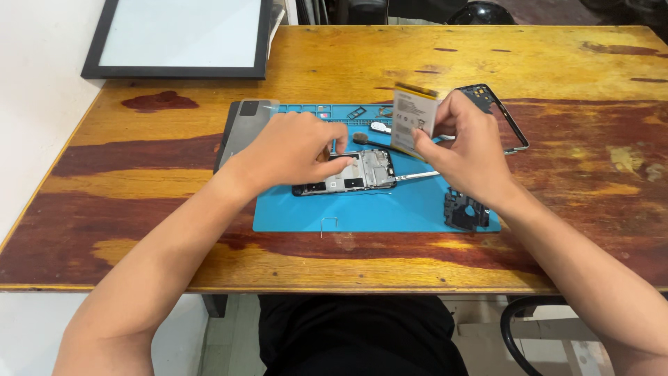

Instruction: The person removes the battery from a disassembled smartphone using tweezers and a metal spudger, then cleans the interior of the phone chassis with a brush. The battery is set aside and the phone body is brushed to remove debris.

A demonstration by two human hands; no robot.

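Battery (413,111) — pinched in right hand (465,150), clear above phone (348,175).

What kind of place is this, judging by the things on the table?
Probably a small phone repair bench. An opened phone lies on a blue work mat on a wooden table. The left hand holds the phone down; the right hand holds a battery.
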